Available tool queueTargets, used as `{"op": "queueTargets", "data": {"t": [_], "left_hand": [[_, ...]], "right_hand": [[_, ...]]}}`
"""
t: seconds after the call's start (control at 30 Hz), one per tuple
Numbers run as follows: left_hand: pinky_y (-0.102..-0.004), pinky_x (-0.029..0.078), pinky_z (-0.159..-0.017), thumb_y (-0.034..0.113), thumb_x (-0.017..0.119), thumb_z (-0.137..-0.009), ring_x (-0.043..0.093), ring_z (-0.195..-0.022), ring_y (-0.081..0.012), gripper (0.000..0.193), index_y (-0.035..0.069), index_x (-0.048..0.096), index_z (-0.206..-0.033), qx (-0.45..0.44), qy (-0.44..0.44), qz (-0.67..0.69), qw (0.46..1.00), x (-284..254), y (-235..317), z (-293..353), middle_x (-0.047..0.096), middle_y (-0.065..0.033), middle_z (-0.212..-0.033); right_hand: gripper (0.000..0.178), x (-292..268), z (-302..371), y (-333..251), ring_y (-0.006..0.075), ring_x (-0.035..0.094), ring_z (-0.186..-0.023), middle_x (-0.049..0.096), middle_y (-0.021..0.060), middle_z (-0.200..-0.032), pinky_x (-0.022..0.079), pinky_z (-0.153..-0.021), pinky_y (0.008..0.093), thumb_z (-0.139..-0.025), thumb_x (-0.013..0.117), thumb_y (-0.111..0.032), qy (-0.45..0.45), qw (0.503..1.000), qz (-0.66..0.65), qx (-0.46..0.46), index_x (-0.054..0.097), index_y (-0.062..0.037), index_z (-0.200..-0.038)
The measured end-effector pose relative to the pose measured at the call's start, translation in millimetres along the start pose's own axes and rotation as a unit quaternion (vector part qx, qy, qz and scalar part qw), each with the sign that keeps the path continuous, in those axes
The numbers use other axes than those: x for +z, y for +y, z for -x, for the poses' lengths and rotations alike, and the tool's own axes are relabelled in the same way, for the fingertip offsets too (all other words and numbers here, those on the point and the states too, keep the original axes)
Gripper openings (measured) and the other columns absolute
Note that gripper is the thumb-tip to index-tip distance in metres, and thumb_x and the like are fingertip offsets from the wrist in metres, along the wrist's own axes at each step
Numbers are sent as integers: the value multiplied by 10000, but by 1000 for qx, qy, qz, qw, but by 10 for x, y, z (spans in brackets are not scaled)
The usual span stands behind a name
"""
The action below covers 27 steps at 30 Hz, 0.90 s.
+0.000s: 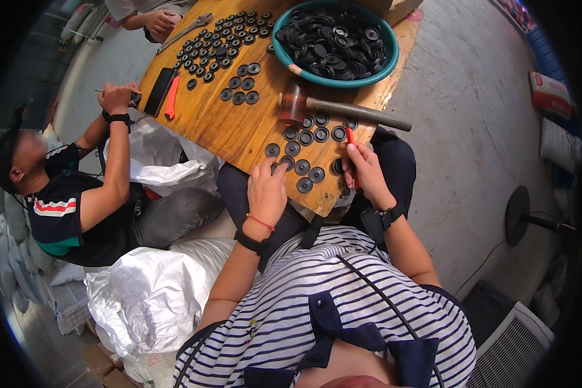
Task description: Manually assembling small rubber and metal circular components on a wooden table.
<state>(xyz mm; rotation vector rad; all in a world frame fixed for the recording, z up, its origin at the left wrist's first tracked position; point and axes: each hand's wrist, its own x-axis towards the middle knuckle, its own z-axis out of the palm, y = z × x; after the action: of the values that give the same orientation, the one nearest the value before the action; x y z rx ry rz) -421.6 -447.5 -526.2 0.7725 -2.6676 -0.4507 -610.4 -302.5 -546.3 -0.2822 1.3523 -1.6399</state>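
Observation:
At the near corner of the wooden table, my left hand (267,194) has its fingertips closed on a black round disc (286,162) lying on the wood. My right hand (367,173) grips a slim red-handled tool (350,135) with a thin dark tip pointing away from me; its exact kind is unclear. Between and beyond my hands lie several more black discs (305,137) with raised rims and centre holes. One disc (337,166) sits right beside my right fingers, partly hidden by them. A mallet (292,107) with a reddish translucent head lies just past these discs, its handle toward the right.
A teal basin (394,61) full of black discs stands at the table's far right. Rows of discs with metal centres (213,48), an adjustable wrench (186,31), an orange-red handled tool (172,98) and a dark case (158,92) lie farther left. A co-worker (77,187) sits at left.

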Motion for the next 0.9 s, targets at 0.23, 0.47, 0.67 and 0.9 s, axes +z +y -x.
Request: {"op": "queueTargets", "data": {"t": [0.23, 0.47, 0.67, 0.9], "left_hand": [[-403, 467, -851, 80, 690, -793, 545, -1002, -328, 184, 24, 678, -968, 4, -45, 55, 997, 9, -103, -7, 604, -127, -1065], [-401, 468, -843, 67, 692, -791, 554, -987, -322, 167, 19, 674, -950, 51, -45, 68, 995, -59, -125, -45, 617, -129, -1026], [-406, 469, -849, 67, 689, -796, 569, -972, -322, 153, 15, 665, -937, 58, -37, 57, 996, 11, -147, -29, 623, -132, -1021], [-387, 475, -828, 64, 684, -802, 570, -977, -308, 150, 18, 648, -940, 129, -18, 98, 987, -30, 33, -283, 617, -121, -1023]], "right_hand": [[325, -15, -2, 11, 73, 490, -456, 529, 7, -713, 410, -423, 206, -1017, 483, -321, -10, 1000, -16, -2, 551, -24, -1132], [343, -37, 0, 34, 75, 501, -468, 545, 20, -725, 422, -436, 205, -1022, 472, -320, -13, 1000, -24, -3, 540, -17, -1166], [374, -29, 50, 106, 88, 550, -529, 572, 37, -748, 458, -479, 211, -1031, 439, -310, -22, 995, -92, -39, 521, 4, -1216], [385, -95, 32, 129, 102, 567, -537, 584, 57, -760, 478, -481, 220, -1029, 429, -333, -4, 993, -109, -45, 517, 6, -1190]]}}
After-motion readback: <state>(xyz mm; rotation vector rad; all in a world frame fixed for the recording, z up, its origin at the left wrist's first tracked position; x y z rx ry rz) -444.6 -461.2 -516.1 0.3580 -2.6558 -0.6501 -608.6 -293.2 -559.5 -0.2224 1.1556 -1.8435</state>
